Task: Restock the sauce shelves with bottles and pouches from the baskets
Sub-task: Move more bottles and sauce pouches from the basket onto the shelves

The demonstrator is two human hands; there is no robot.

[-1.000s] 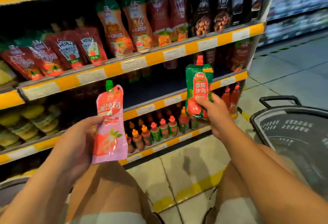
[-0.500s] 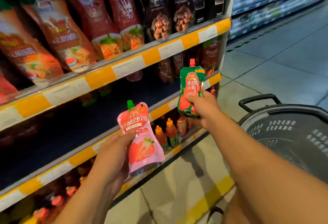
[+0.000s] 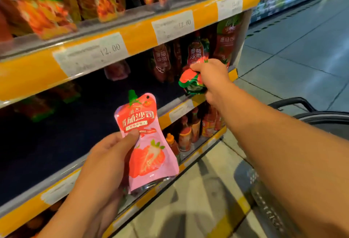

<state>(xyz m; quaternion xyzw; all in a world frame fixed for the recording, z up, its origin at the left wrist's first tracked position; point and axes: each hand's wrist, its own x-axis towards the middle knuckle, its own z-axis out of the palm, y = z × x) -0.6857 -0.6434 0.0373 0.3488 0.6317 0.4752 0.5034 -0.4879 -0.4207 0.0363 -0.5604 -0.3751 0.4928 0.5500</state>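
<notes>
Moved since half a second ago: right hand (image 3: 209,75) has carried the green tomato-sauce pouch (image 3: 194,71) from in front of the shelf edge into the right end of the middle shelf (image 3: 175,110), under the price rail; view has closed in on the shelving.

Surroundings: upper shelf rail (image 3: 132,37), yellow with white price labels (image 3: 90,52), two reading 12.00. Blurred red and orange pouches (image 3: 41,5) stand above it. Dark red sauce pouches (image 3: 162,60) stand at the back of the middle shelf, right part; a taller red pouch (image 3: 226,39) stands at the far right end. Left part of that shelf is dark. Small sauce bottles (image 3: 186,135) with orange and red caps line the lowest shelf. Black basket (image 3: 309,115) sits on the tiled floor (image 3: 302,52) to the right, partly hidden by the right forearm.

Green pouch: tilted, base crumpled, among the standing red pouches, just above the shelf lip. Right hand grips its lower part from above, fingers curled round it.

Pink tomato-sauce pouch (image 3: 147,143): green cap upward, strawberry print, held in front of the middle shelf edge, well apart from the green one. Left hand (image 3: 105,162) holds its left side, thumb (image 3: 132,135) pressed on the front, fingers behind.
</notes>
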